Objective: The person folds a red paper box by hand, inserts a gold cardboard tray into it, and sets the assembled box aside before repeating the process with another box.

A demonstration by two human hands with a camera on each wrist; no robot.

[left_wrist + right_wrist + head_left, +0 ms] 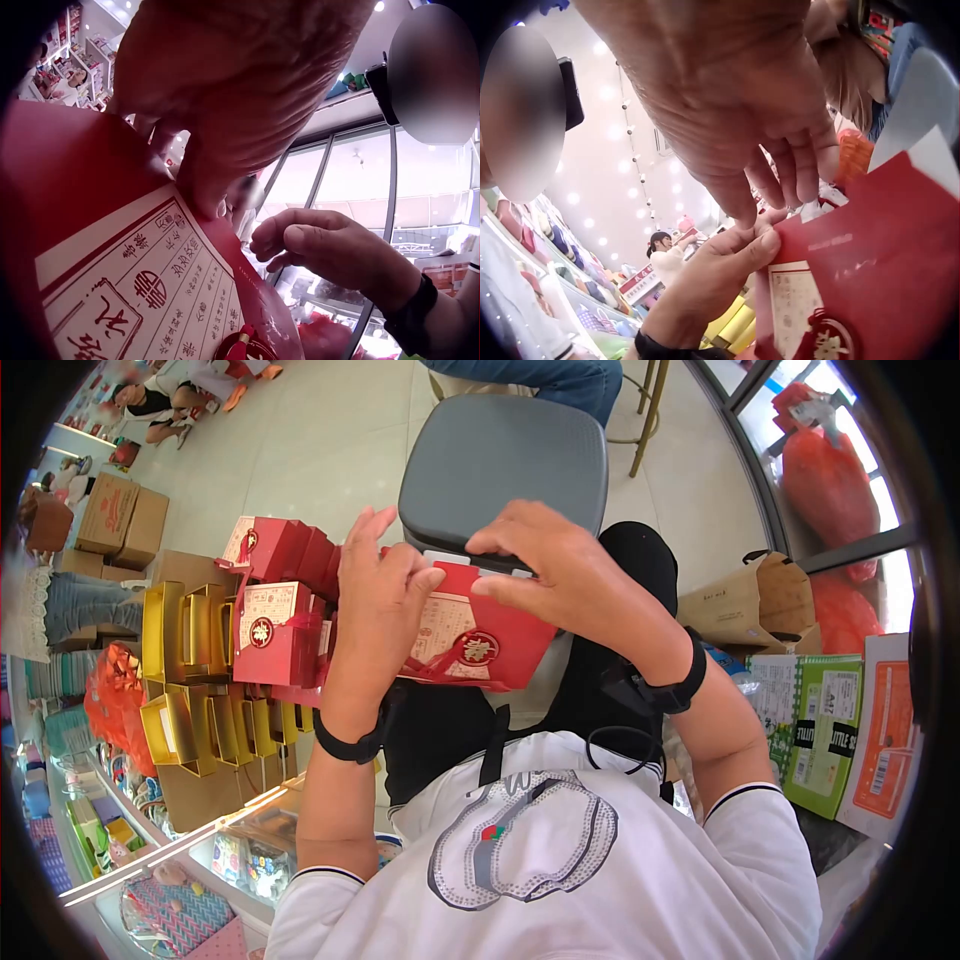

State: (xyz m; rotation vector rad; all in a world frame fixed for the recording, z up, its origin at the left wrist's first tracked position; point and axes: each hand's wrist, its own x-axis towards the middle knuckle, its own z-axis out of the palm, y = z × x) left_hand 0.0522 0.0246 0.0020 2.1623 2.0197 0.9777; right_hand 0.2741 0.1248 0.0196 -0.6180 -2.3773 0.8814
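A red gift box (525,635) with a cream label and a round emblem (478,649) stands over the person's lap. At its upper left edge is the left hand (375,585), its thumb and forefinger pinching the red card, as the right wrist view shows. White tabs (520,572) stick out along the top edge. Above the opposite side hovers the right hand (550,565), thumb and fingers apart with nothing between them. In the left wrist view, this right hand (337,247) is beside the box, its fingers loosely bent.
More red gift boxes (268,630) are stacked at the left, beside several gold trays (190,725). A grey stool (505,470) stands right in front of the knees. At the right are a brown paper bag (755,600) and green packages (825,730).
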